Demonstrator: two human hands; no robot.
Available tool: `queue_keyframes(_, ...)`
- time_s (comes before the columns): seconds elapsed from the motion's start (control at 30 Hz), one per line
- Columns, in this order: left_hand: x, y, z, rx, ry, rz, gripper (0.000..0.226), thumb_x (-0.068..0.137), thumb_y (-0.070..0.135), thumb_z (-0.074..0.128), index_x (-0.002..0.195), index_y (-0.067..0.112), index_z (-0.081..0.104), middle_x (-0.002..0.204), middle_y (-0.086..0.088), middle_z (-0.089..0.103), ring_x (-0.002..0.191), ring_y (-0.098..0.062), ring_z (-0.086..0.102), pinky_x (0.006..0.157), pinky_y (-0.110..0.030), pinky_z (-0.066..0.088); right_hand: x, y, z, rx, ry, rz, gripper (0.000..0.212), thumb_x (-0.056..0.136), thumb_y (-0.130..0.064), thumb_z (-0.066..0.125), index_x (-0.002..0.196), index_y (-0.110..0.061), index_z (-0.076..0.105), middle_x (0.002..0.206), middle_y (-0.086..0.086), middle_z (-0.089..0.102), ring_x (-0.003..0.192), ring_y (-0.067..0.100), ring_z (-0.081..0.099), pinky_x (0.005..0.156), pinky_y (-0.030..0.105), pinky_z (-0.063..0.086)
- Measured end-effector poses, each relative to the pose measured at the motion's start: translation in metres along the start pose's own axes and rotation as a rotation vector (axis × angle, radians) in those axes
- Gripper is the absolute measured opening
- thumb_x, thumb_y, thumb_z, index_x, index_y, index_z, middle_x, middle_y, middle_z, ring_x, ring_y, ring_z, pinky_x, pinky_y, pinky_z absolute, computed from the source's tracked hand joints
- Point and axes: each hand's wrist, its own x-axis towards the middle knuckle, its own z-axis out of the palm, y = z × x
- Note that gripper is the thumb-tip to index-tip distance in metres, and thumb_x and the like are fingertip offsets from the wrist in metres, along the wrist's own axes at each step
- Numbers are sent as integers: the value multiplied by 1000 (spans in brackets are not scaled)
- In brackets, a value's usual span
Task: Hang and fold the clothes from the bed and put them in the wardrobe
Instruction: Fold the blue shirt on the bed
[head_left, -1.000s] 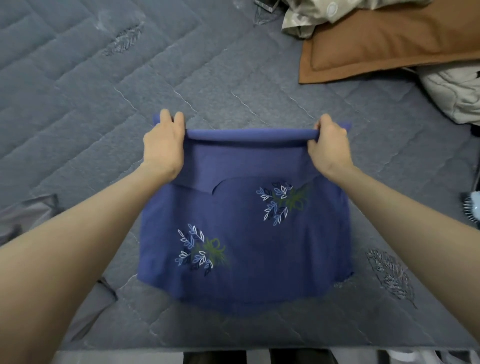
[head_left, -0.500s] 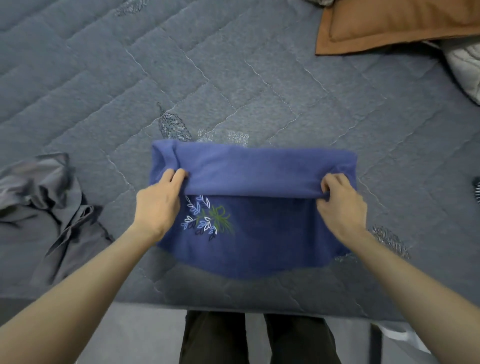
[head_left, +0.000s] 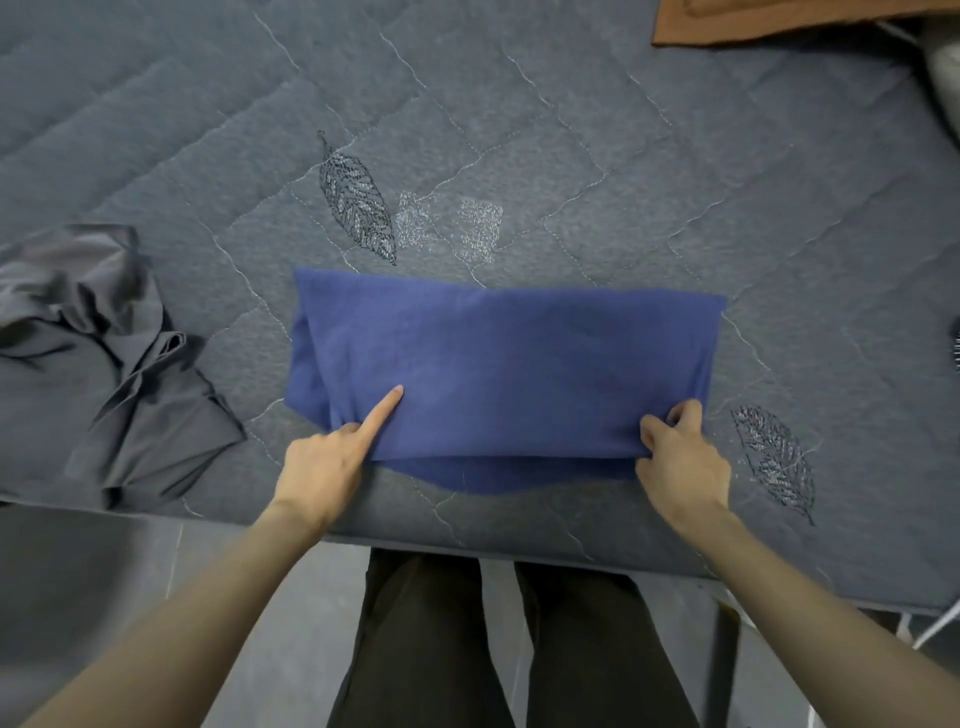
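A blue garment (head_left: 498, 374) lies folded into a wide band on the grey quilted bed (head_left: 571, 156), near its front edge. A rounded hem sticks out below the fold. My left hand (head_left: 332, 457) holds the near left edge of the top layer, with its index finger stretched flat on the cloth and the other fingers curled. My right hand (head_left: 680, 457) grips the near right corner of the fold with curled fingers. A crumpled dark grey garment (head_left: 104, 364) lies at the bed's left edge.
A brown pillow (head_left: 779, 21) sits at the far right corner, with pale bedding (head_left: 943, 73) beside it. The bed's front edge runs just below my hands. My legs in dark trousers (head_left: 498, 639) stand on the grey floor in front of it.
Both hands have pulled the far fold toward me and laid it over the garment, covering the embroidered flowers. The view has tilted further down.
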Motion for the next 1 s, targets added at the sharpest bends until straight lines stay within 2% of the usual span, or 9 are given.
queue_keyframes(0.13,-1,0,2,32,-72,-42,96,88,4,41,135,39,-36,81,0,53,53,-19,45,47,-29,32,-4,-1,5,-62,-76,7,13,86,-11,56,97,-14,51,114,8,31,88,30,46,67,35,39)
queue_keyframes(0.27,7,-3,4,30,-154,-50,100,91,8,43,129,44,-42,98,-5,60,61,-20,50,54,-31,41,-8,-2,12,-116,-143,25,19,90,-15,55,109,-14,54,120,9,31,104,31,46,73,37,45)
queue_keyframes(0.37,12,1,2,-79,-197,-31,105,88,28,54,134,40,-40,102,-3,63,74,-24,59,58,-31,44,-8,-1,16,-146,-157,53,23,87,-16,57,109,-13,52,122,9,33,112,30,39,81,39,44)
queue_keyframes(0.43,18,6,-4,-112,-189,32,107,86,46,56,142,32,-33,100,-2,67,83,-26,64,63,-32,48,-9,1,19,-69,-68,61,17,81,-11,58,98,-11,53,117,10,39,111,30,38,88,39,40)
queue_keyframes(0.57,40,18,-27,-81,-75,243,78,94,47,44,153,30,-5,105,0,67,92,-24,64,68,-32,47,-12,1,20,400,198,228,17,75,-2,59,78,-11,45,95,12,44,99,32,42,84,40,34)
queue_keyframes(0.63,57,28,-43,-176,48,261,60,96,43,43,151,29,22,122,1,60,109,-25,58,71,-35,45,-15,-2,23,599,236,364,16,80,-7,60,81,-10,45,92,11,45,94,31,47,77,35,34)
queue_keyframes(0.7,78,40,-56,-254,120,283,53,96,39,46,145,22,35,126,-3,51,118,-27,48,81,-41,46,-20,-12,31,871,213,569,19,86,-14,61,88,-9,42,93,12,49,91,32,52,71,31,34)
queue_keyframes(0.87,134,64,-76,-210,167,335,58,94,37,53,145,17,36,140,-10,37,125,-32,35,103,-44,30,-45,-66,54,1666,2,1125,29,94,-25,51,118,-9,43,113,12,47,101,28,49,84,42,50)
queue_keyframes(1.0,161,76,-70,-268,0,241,66,92,48,52,147,21,28,142,-7,36,131,-29,31,109,-45,22,-57,-112,65,1906,-61,1129,24,95,-27,49,114,-14,52,115,8,54,103,23,50,92,40,46)
